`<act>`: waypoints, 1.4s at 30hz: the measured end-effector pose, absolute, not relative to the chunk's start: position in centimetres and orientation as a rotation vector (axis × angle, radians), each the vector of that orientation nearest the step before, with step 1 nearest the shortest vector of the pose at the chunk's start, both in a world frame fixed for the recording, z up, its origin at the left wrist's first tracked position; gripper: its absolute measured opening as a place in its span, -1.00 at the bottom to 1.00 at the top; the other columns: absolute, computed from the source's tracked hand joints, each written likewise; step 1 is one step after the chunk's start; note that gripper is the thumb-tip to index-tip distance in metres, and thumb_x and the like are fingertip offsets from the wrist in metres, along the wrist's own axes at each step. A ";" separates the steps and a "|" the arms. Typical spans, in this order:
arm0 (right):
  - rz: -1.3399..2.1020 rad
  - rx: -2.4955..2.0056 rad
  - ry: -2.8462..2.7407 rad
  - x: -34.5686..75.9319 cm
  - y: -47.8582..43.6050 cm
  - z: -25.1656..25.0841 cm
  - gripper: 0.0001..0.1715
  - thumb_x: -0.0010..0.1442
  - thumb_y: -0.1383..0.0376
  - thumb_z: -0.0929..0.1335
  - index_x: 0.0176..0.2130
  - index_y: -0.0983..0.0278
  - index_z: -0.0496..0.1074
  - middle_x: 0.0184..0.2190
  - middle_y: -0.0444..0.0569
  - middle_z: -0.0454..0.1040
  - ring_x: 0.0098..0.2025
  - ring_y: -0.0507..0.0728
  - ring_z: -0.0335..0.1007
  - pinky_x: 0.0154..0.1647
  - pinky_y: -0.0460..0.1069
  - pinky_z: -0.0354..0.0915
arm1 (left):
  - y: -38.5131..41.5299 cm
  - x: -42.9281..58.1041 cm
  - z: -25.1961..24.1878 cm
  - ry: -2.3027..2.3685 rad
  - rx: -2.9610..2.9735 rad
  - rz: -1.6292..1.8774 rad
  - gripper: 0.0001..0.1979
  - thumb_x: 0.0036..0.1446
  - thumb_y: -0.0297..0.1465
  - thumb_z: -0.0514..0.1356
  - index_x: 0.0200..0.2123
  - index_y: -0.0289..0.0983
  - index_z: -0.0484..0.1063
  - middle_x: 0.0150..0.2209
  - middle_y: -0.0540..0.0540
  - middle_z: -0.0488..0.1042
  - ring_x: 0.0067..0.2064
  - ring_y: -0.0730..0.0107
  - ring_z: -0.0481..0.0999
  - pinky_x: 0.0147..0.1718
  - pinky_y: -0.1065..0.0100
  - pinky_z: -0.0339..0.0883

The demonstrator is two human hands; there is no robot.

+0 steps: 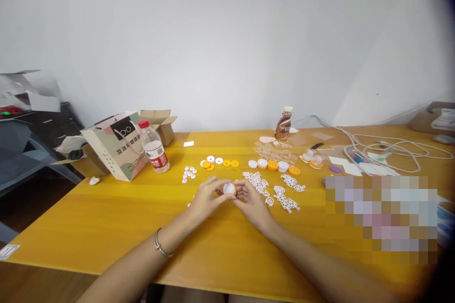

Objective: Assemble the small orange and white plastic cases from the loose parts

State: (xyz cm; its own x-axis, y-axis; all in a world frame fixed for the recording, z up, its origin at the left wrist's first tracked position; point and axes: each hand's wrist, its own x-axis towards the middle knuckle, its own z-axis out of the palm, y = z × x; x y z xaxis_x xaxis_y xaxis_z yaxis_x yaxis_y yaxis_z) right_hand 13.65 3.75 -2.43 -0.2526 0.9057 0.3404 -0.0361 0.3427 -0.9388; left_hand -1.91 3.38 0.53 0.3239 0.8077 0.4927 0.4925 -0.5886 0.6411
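Note:
Between my two hands, just over the table, is a small round white-and-orange plastic cap (229, 189). My left hand (209, 195) pinches it from the left, thumb along its near edge. From the right, the fingers and thumb of my right hand (250, 200) close on its other side. White lattice-like plastic pieces (283, 198) lie right of my right hand. Beyond my hands are flat yellow and white discs (226, 163) and a row of white and orange round caps (272, 165). Small white stemmed parts (189, 173) sit beyond my left hand.
Clear plastic cups (275, 152) stand behind the caps, near a brown drink bottle (283, 124). At left are a red-capped water bottle (155, 147), a paper bag (119, 147) and a cardboard box (160, 125). White cables (377, 144) cross the right side, beside a pixelated area.

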 end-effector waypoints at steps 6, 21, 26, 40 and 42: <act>0.927 -0.854 -1.661 13.8 3.4 -2.1 -0.74 0.00 0.33 0.32 -0.24 0.21 0.25 -0.28 -0.05 0.41 -0.25 0.07 0.38 -0.20 0.02 0.31 | 3.5 -1.5 -0.3 1.136 2.035 1.236 -0.67 -0.08 -0.26 0.22 -0.22 -0.29 0.39 -0.36 -0.07 0.38 -0.36 0.45 0.40 -0.35 0.43 0.33; 0.966 -0.883 -1.602 13.9 3.5 -1.5 -0.74 -0.03 0.32 0.34 -0.26 0.22 0.27 -0.38 -0.10 0.46 -0.33 0.05 0.40 -0.23 0.00 0.33 | 3.5 -2.3 0.9 1.042 2.149 1.131 -0.63 -0.04 -0.28 0.19 -0.12 -0.26 0.37 -0.36 -0.09 0.36 -0.33 0.42 0.38 -0.30 0.37 0.31; 1.111 -0.849 -1.517 13.7 4.0 -2.2 -0.67 -0.06 0.30 0.37 -0.23 0.24 0.27 -0.31 -0.04 0.47 -0.27 0.08 0.41 -0.19 0.02 0.32 | 3.8 -2.5 1.3 1.003 2.095 1.023 -0.65 0.02 -0.32 0.14 -0.08 -0.26 0.34 -0.27 -0.11 0.36 -0.27 0.41 0.40 -0.25 0.35 0.32; 0.842 -0.920 -1.706 14.2 3.3 -1.2 -0.80 -0.01 0.29 0.32 -0.28 0.22 0.34 -0.37 -0.10 0.45 -0.36 0.05 0.39 -0.25 0.00 0.34 | 3.2 -2.4 1.7 1.097 2.258 0.972 -0.73 0.06 -0.28 0.09 -0.21 -0.29 0.40 -0.37 -0.09 0.42 -0.30 0.40 0.38 -0.29 0.40 0.27; 0.880 -0.910 -1.720 14.3 3.5 -1.4 -0.79 0.00 0.29 0.32 -0.27 0.23 0.33 -0.37 -0.10 0.45 -0.35 0.05 0.39 -0.25 0.00 0.34 | 3.2 -2.5 1.7 1.102 2.291 0.978 -0.74 0.06 -0.28 0.09 -0.20 -0.28 0.40 -0.37 -0.08 0.41 -0.32 0.40 0.38 -0.29 0.40 0.26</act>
State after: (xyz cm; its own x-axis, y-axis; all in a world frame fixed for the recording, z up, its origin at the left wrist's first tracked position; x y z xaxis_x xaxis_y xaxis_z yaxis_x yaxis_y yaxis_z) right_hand 14.32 3.54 -1.44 -0.2566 0.8748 0.4109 0.1787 0.4607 -0.8694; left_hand -2.48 3.22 1.67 0.4400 0.7971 0.4135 0.5060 -0.6005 0.6192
